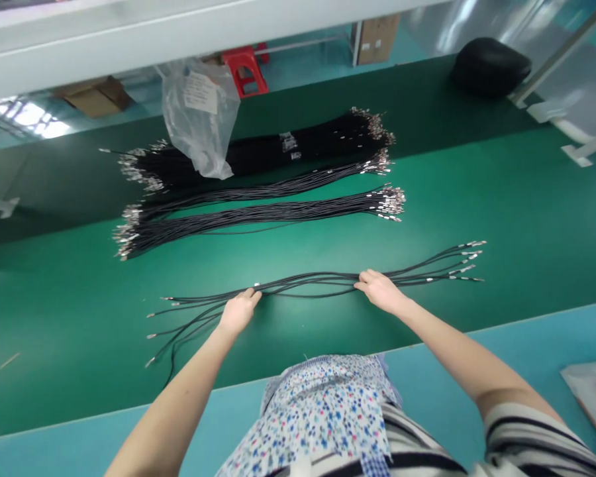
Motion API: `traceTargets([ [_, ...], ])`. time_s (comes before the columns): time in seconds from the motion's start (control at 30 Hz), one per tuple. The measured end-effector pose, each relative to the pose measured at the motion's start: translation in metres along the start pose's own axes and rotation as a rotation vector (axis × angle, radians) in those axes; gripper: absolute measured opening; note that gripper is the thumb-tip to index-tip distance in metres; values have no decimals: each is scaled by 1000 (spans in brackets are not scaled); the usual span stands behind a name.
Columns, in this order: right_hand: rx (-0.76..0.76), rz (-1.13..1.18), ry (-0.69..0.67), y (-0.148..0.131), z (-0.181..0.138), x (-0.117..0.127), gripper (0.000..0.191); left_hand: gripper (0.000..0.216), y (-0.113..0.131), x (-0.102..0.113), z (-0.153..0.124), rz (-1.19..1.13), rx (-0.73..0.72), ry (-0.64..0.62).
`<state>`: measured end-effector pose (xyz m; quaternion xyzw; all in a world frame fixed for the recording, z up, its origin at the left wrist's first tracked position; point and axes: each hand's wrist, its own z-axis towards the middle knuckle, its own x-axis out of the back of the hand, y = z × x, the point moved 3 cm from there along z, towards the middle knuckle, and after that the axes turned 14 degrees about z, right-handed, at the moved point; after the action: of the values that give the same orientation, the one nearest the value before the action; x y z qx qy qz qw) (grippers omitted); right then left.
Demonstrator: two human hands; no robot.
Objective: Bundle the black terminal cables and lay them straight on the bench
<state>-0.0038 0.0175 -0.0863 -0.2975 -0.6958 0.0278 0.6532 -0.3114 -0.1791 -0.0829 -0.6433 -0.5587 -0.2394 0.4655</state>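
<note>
A small bunch of black wires (308, 283) with metal terminals at both ends lies stretched across the green belt (501, 199) in front of me. My left hand (238, 311) grips the bunch left of its middle, fingers closed round the wires. My right hand (380, 290) pinches the same bunch right of its middle. The wire ends fan out loose past each hand, at the left near the belt's front and at the right (469, 262).
Farther back lie bigger bundles of the same black wires (258, 213), one thick bundle (278, 151) partly under a clear plastic bag (198, 116). A black pouch (489, 66) sits far right. Cardboard boxes and a red stool (246, 69) stand beyond the belt.
</note>
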Motion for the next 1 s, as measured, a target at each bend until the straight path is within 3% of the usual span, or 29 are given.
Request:
traceTargets([
  [0.27, -11, 3, 17, -14, 5, -29, 26, 26, 27, 10, 19, -41, -92, 78],
  [0.43, -138, -34, 108, 0, -1, -18, 27, 34, 24, 15, 12, -26, -39, 203],
  [0.57, -117, -59, 166, 8, -11, -15, 25, 35, 20, 13, 11, -25, -9, 195],
  [0.83, -80, -77, 262, 23, 8, -25, 30, 21, -11, -7, 7, -104, 97, 184],
  [1.0, -78, -17, 387, 29, 10, -24, 33, 26, -52, -19, -1, -197, 344, 187],
])
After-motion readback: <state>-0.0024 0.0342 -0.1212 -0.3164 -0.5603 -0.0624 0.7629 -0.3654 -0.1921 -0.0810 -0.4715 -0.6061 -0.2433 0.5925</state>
